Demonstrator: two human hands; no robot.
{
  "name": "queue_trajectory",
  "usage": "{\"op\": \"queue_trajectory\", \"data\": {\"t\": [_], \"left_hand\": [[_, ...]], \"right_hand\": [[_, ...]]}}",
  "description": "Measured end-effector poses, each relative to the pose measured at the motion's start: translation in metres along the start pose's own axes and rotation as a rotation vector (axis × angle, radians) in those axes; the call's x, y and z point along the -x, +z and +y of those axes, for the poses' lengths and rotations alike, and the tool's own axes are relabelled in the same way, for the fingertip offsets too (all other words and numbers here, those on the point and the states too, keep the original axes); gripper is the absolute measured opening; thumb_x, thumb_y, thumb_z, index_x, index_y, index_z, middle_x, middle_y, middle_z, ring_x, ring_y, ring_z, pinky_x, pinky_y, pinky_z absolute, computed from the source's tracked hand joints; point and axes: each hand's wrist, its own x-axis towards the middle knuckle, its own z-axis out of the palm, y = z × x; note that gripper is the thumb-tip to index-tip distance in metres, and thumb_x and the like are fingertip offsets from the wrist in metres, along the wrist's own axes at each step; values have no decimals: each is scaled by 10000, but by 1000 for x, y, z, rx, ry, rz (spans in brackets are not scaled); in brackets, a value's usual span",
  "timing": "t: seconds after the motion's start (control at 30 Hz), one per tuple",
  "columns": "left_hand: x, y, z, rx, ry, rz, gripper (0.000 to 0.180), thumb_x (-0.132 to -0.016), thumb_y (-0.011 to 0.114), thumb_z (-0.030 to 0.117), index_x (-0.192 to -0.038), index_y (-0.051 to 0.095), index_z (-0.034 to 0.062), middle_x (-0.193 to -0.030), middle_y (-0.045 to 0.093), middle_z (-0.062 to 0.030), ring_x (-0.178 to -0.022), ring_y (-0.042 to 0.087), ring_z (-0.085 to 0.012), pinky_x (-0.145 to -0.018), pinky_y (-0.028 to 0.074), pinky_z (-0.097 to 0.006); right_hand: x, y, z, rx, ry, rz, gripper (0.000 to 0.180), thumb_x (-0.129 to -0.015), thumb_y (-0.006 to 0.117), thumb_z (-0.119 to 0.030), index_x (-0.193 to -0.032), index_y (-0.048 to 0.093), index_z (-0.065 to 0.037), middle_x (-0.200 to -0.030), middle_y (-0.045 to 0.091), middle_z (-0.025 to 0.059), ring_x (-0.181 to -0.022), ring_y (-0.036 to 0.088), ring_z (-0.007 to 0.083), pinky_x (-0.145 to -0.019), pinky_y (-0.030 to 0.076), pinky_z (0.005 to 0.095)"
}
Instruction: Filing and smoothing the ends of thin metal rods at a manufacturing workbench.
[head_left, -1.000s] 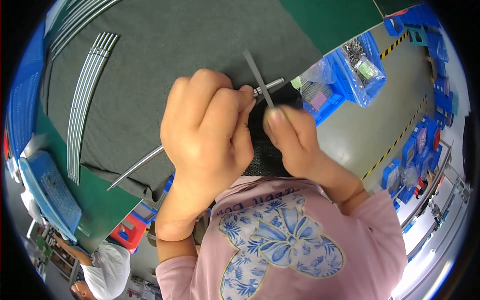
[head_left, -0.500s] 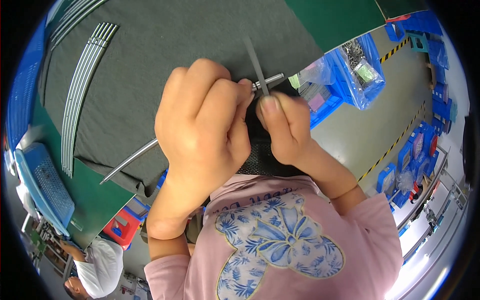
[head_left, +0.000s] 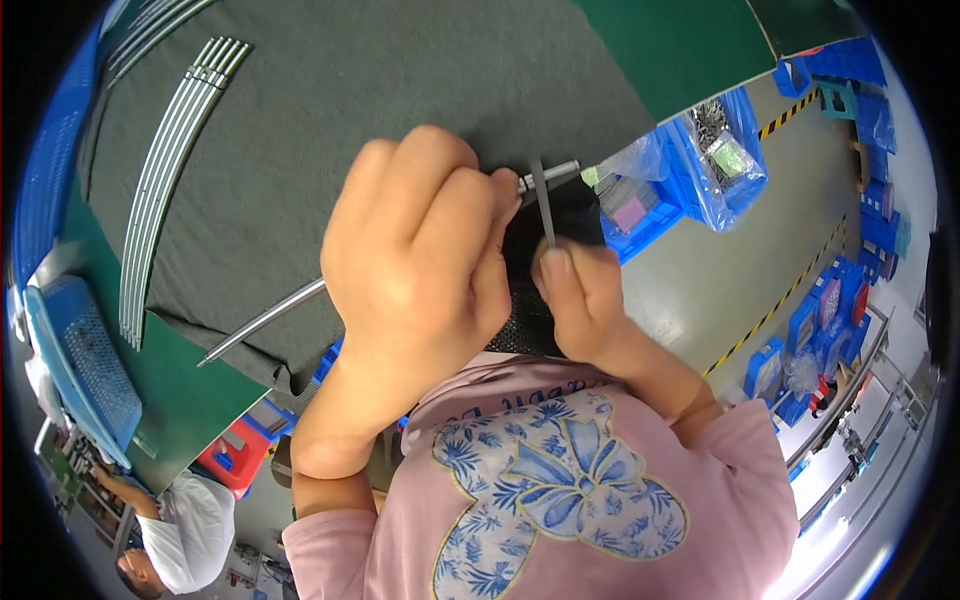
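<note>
Right hand [head_left: 587,295] lower, apparent file [head_left: 544,208] drawn back

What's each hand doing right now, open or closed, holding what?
Left hand: closed, holding a metal rod.
Right hand: closed, thumb-side grip on a flat grey strip that crosses the rod in view.

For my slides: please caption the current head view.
Left hand grips a metal rod; right hand holds a flat grey strip across it; more rods lie on grey cloth.
</note>
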Motion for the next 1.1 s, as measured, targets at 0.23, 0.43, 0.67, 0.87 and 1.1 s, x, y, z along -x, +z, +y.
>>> {"op": "queue_trajectory", "data": {"t": [0.23, 0.43, 0.67, 0.87, 1.1], "left_hand": [[2, -2, 0, 8, 13, 14, 136, -574, 640, -13, -656, 543, 37, -695, 471, -57, -564, 426, -225, -469, 358, -312], [3, -1, -1, 0, 17, 38, 138, -573, 638, -18, -658, 541, 32, -697, 471, -62, -568, 430, -229, -476, 360, -317], [1, -1, -1, 11, 18, 7, 142, -567, 635, -22, -669, 552, 32, -696, 470, -61, -565, 428, -228, -471, 361, -319], [0, 1, -1, 21, 10, 16, 136, -572, 636, -18, -662, 547, 31, -693, 470, -59, -564, 427, -227, -468, 360, -315], [-1, -1, -1, 13, 11, 8, 132, -578, 638, -13, -656, 544, 36, -690, 472, -61, -566, 430, -229, -468, 359, -317]], "right_hand": [[-1, -13, -30, -56, 173, -110, 305, -902, 450, -154, -641, 452, 3, -494, 411, 118, -417, 417, 221, -435, 332, 334], [-33, -29, -63, -185, 330, -250, 322, -922, 416, -141, -639, 442, 11, -510, 426, 54, -479, 380, 107, -462, 329, 285], [-22, -23, -47, -104, 184, -156, 313, -919, 427, -151, -650, 457, 7, -497, 412, 78, -433, 366, 139, -436, 313, 302], [2, -2, -9, -116, 43, -29, 259, -900, 430, -125, -686, 506, -1, -507, 413, 130, -418, 404, 249, -430, 322, 335], [-5, 5, -1, -64, -31, 34, 225, -886, 445, -124, -711, 521, -4, -519, 436, 127, -425, 433, 272, -425, 334, 331]]}}
